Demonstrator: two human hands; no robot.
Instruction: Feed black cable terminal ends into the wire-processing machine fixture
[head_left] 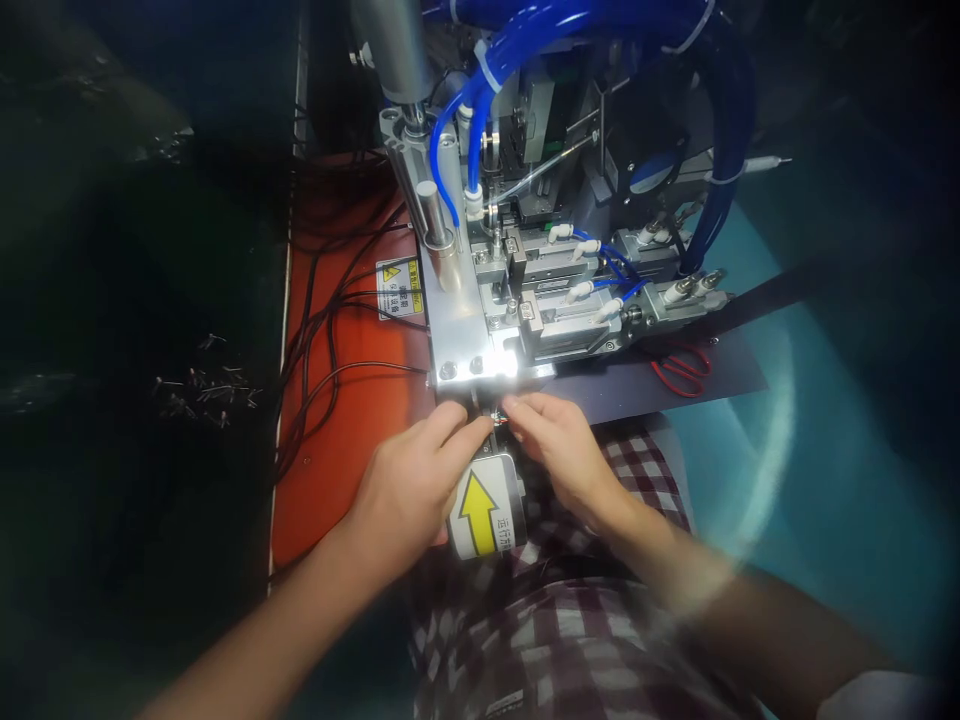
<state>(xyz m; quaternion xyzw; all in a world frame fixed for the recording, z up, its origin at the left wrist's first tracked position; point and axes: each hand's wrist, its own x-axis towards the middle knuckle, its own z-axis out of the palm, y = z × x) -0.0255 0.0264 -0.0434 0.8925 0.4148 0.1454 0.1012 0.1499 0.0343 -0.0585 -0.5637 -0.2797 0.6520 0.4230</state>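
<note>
Both hands meet at the front end of a metal machine point(459, 325), under its brightly lit plate. My left hand point(409, 475) is closed, its thumb and index finger pinched together at the plate's lower edge. My right hand point(561, 452) is closed in a pinch just to the right. A few thin wires point(501, 421), partly red, show between the fingertips; their ends are hidden by the fingers. Just below the hands sits a rounded white part with a yellow arrow point(478, 515) and printed characters.
Black cables point(319, 300) run over the orange surface point(352, 465) on the left. Several small pieces with thin leads point(214, 390) lie on the dark surface beyond. Blue air hoses point(720, 150) arch above the machine. A red wire loop point(682, 370) lies at right.
</note>
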